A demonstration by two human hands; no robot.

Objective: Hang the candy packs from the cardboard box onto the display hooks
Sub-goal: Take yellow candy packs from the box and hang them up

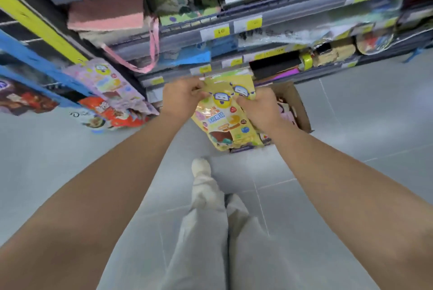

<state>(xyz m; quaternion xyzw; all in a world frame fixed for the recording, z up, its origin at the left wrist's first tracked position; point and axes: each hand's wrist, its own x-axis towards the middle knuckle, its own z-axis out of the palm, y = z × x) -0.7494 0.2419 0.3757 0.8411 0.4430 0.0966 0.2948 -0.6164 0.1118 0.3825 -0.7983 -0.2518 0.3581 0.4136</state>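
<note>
Yellow candy packs with a blue cartoon face hang between my hands in front of the lowest shelf. My left hand pinches the top left corner of the front pack. My right hand grips the packs on their right side near the top. Behind and below them the open cardboard box stands on the floor, with more packs inside. Pink candy packs and orange packs hang on the display at the left; its hooks are hidden behind them.
Shelves with yellow price tags and mixed goods rise ahead. A pink strap dangles from a shelf above my left hand. Grey tiled floor spreads to the right, and my legs and shoe are below.
</note>
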